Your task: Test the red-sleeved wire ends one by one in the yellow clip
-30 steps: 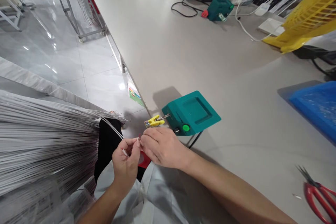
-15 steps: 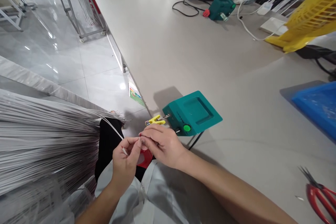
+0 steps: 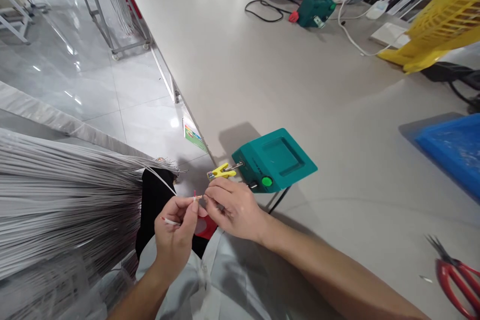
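My left hand [image 3: 173, 240] pinches a white cable [image 3: 170, 221] between thumb and forefinger. One red-tipped end of it pokes out to the left of the fingers. At the fingertips a thin red core sticks up, and a short copper-coloured strand points right. My right hand [image 3: 238, 210] is closed around the end of that strand, its fingertips pressed together. Just beyond the hands, a green tester box [image 3: 249, 162] with a green button lies at the table edge. A yellow clip [image 3: 223, 172] is attached to its metal terminal.
A thick bundle of grey-white cables [image 3: 67, 200] hangs at the left. Red-handled scissors [image 3: 452, 272] lie on the table [image 3: 300, 85] at right, near a blue tray [image 3: 455, 147]. Farther back are a second green box [image 3: 317, 10] and a yellow fan-like frame [image 3: 442, 20].
My hands have drawn slightly apart, the left shifting a little left. The red core and copper-coloured strand now show between the fingertips. The loose cable end has tilted flatter.
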`<state>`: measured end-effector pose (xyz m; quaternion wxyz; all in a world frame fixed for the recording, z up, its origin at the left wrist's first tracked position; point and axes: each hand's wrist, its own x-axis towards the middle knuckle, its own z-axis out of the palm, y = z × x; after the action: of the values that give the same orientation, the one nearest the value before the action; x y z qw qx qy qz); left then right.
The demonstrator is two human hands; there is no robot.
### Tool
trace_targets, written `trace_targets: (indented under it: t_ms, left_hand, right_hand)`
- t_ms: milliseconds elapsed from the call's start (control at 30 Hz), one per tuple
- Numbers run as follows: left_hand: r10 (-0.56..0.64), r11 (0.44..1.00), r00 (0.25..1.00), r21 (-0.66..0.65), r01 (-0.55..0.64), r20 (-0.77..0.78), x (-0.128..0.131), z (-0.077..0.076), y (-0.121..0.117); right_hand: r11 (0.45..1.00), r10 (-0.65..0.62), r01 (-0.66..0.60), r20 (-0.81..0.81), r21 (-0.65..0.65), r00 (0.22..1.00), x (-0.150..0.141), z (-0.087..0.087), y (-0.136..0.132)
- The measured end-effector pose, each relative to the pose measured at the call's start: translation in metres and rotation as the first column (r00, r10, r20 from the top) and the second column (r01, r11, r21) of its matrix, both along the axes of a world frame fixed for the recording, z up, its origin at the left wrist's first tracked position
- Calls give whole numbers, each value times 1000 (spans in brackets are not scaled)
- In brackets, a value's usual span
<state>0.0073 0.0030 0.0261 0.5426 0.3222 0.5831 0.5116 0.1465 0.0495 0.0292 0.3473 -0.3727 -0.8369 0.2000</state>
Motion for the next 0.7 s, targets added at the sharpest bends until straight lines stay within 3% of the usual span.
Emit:
trace_targets:
  t_ms: [233, 400, 567, 700]
  left_hand:
    - [-20, 999, 999, -31, 22, 42, -1, -2, 4]
    - [-158, 986, 987, -58, 158, 10, 3, -1, 3]
    - [-13, 998, 997, -57, 17, 80, 4, -6, 0]
    - [57, 998, 992, -10, -56, 116, 1, -8, 0]
  right_hand:
    - [984, -89, 48, -244, -171, 966, -1, 7, 1]
    - [979, -23, -26, -236, -202, 971, -4, 7, 2]
    - [986, -26, -1, -161, -168, 987, -2, 4, 0]
    - [981, -27, -12, -200, -194, 979, 0, 4, -2]
